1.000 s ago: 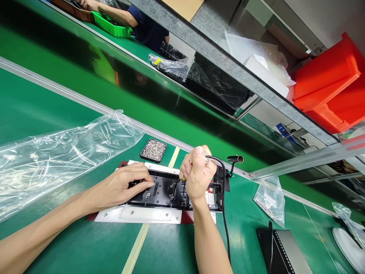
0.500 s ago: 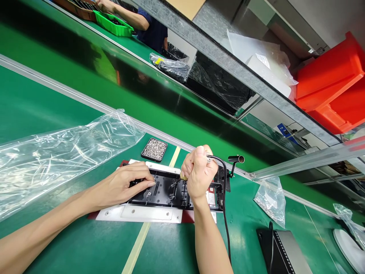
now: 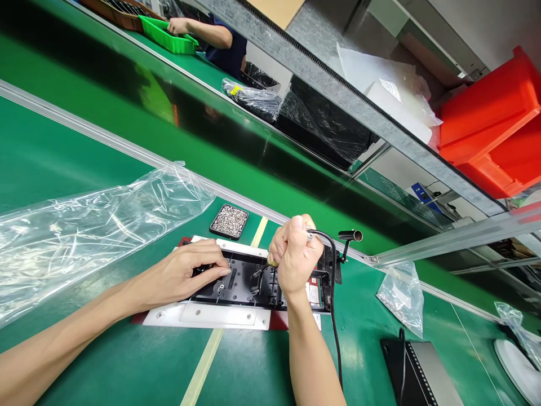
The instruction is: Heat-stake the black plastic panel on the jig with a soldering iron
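Observation:
A black plastic housing [image 3: 240, 280] lies in a white-and-red fixture [image 3: 207, 314] on the green bench. My right hand [image 3: 296, 254] is wrapped in a fist round a corded soldering iron [image 3: 271, 261], its tip pointing down and left into the housing. The black cord leaves the top of the fist and hangs down on the right. Over the housing's left part is my left hand [image 3: 196, 268], thumb and fingertips drawn together; whatever they pinch is too small to make out. Beyond the fixture sits a small black tray [image 3: 212, 230] full of tiny metal pieces.
A clear plastic bag [image 3: 105, 237] spreads across the left. At right are a tube-shaped iron holder [image 3: 350, 235], a small bag [image 3: 401, 296] and a black-grey box [image 3: 422, 372]. A metal shelf edge [image 3: 359, 96] crosses above, with red bins [image 3: 486, 118]. Another person's hand [image 3: 178, 26] is over a green bin [image 3: 163, 36].
My two hands and the soldering iron stay almost where they were. Across the bench, the other person's hand has shifted right over the green bin.

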Tool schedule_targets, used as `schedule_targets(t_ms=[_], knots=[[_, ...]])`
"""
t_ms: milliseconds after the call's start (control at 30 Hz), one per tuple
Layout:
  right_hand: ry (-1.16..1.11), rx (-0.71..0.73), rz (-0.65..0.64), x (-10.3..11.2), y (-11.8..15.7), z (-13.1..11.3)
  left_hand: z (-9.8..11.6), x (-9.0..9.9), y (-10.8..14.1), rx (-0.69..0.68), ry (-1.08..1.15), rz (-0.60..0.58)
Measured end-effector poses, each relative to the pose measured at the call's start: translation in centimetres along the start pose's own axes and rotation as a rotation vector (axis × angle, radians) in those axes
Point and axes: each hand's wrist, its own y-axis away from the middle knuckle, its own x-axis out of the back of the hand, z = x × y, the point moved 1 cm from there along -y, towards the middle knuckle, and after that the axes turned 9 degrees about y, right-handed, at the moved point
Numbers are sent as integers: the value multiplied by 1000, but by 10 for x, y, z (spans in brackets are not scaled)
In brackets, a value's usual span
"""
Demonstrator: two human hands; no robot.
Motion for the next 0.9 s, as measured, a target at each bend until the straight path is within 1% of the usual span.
schedule_targets(t_ms=[367,667,900], knots=[[37,26,-3,1,1,2,2,0,-2,-17,1,5],[8,67,3,3,2,6,2,0,-1,-8,-5,0],[39,50,23,3,3,6,4,1,-2,-14,0,7]])
